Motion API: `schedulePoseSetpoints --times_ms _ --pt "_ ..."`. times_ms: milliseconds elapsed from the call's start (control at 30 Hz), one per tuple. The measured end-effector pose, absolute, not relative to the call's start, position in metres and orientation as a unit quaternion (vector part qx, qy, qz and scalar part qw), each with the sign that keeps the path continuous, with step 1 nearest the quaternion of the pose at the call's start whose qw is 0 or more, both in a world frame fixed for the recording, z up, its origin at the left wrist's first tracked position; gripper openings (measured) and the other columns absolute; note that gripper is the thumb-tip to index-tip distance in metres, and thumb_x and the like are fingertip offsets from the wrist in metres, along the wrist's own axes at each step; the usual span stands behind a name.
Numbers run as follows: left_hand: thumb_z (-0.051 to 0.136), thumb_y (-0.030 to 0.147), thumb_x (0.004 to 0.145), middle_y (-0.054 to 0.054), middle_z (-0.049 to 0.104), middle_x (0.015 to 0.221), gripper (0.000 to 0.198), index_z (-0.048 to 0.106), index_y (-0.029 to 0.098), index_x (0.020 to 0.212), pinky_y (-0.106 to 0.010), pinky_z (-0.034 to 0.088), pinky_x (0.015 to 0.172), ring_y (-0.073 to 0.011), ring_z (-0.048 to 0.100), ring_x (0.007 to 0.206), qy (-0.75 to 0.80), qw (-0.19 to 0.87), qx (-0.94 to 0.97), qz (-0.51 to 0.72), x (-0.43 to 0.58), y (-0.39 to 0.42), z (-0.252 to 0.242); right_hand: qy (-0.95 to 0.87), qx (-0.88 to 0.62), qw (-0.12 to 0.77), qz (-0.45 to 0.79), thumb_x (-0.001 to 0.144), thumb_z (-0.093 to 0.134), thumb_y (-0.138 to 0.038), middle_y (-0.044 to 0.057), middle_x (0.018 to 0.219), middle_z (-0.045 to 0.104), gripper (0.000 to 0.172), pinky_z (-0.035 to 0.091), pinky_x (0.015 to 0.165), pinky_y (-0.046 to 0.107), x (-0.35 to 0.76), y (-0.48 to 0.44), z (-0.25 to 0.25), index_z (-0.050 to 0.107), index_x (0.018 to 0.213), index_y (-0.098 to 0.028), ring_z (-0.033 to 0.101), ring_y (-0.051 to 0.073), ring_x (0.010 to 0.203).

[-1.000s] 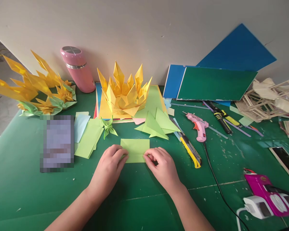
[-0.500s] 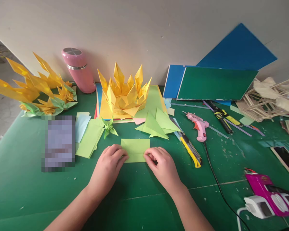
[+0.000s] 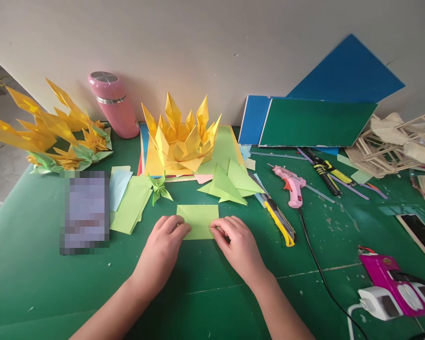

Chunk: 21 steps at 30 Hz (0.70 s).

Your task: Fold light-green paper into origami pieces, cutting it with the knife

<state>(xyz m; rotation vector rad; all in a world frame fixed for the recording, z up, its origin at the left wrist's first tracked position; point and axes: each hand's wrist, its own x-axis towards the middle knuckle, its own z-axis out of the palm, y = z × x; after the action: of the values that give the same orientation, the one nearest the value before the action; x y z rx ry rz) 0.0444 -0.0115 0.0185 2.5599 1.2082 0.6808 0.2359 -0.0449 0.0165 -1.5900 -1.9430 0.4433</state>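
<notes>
A light green sheet of paper (image 3: 198, 219) lies on the green table in front of me, its long side running across. My left hand (image 3: 167, 238) pinches its left edge, the thumb lying on top near the lower corner. At the right edge, my right hand (image 3: 235, 238) holds the paper between thumb and curled fingers. Just beyond the sheet are a small green folded paper flower (image 3: 160, 188) and several pointed green folded pieces (image 3: 226, 184). Behind them stands a yellow folded-paper crown (image 3: 184, 146) on stacked coloured paper.
To the left are loose green sheets (image 3: 131, 208), a blurred-out rectangle (image 3: 87, 212), a second paper crown (image 3: 71, 137) and a pink flask (image 3: 116, 108). At right lie a yellow utility knife (image 3: 279, 222), a corded pink glue gun (image 3: 293, 189), a phone (image 3: 420, 236) and a magenta power strip (image 3: 389, 278).
The left thumb has shifted slightly up and inward over the paper. A crease line across the sheet's lower part no longer shows. The right hand has barely moved; the view has shifted slightly.
</notes>
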Motion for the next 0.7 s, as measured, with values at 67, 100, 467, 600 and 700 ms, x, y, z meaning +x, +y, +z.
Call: schedulePoseSetpoints --times_ms 67,100,467,600,700 --pt "0.037 0.000 0.088 -0.006 0.064 0.088 0.031 0.063 0.017 0.091 -0.029 0.051 0.068 -0.0179 0.056 0.075 0.392 0.109 0.884 0.231 0.0452 -0.0132 0.0174 -0.728 -0.597 0.292 0.165 0.093 0.046 -0.015 0.001 0.066 0.055 0.017 0.036 0.057 0.026 0.2362 -0.0447 0.0165 0.057 0.079 -0.020 0.050 0.016 0.066" --pt "0.036 -0.002 0.087 -0.006 0.064 0.088 0.034 0.064 0.017 0.091 -0.029 0.052 0.068 -0.0179 0.057 0.076 0.384 0.105 0.889 0.228 0.0454 -0.0140 0.0171 -0.728 -0.598 0.292 0.165 0.093 0.046 -0.015 0.001 0.066 0.055 0.018 0.036 0.057 0.026 0.2363 -0.0447 0.0165 0.057 0.079 -0.020 0.049 0.016 0.066" --pt "0.038 0.005 0.090 -0.005 0.067 0.085 0.032 0.065 0.018 0.079 -0.030 0.054 0.067 -0.0182 0.061 0.073 0.388 0.048 0.892 0.227 0.0513 -0.0179 0.0244 -0.724 -0.601 0.297 0.163 0.092 0.048 -0.015 0.000 0.064 0.052 0.015 0.036 0.057 0.026 0.2349 -0.0458 0.0161 0.057 0.082 -0.019 0.048 0.016 0.064" --pt "0.038 0.007 0.091 -0.005 0.067 0.085 0.031 0.066 0.018 0.084 -0.029 0.054 0.066 -0.0169 0.062 0.071 0.406 0.059 0.885 0.221 0.0503 -0.0182 0.0221 -0.724 -0.601 0.301 0.157 0.091 0.048 -0.015 -0.001 0.063 0.051 0.013 0.036 0.056 0.026 0.2353 -0.0453 0.0149 0.057 0.083 -0.019 0.047 0.016 0.063" --pt "0.039 0.007 0.091 -0.005 0.067 0.086 0.029 0.066 0.016 0.085 -0.029 0.054 0.066 -0.0173 0.063 0.072 0.405 0.068 0.883 0.228 0.0495 -0.0181 0.0207 -0.721 -0.603 0.303 0.156 0.092 0.048 -0.016 -0.001 0.061 0.049 0.014 0.036 0.056 0.026 0.2362 -0.0449 0.0150 0.057 0.082 -0.019 0.046 0.016 0.062"
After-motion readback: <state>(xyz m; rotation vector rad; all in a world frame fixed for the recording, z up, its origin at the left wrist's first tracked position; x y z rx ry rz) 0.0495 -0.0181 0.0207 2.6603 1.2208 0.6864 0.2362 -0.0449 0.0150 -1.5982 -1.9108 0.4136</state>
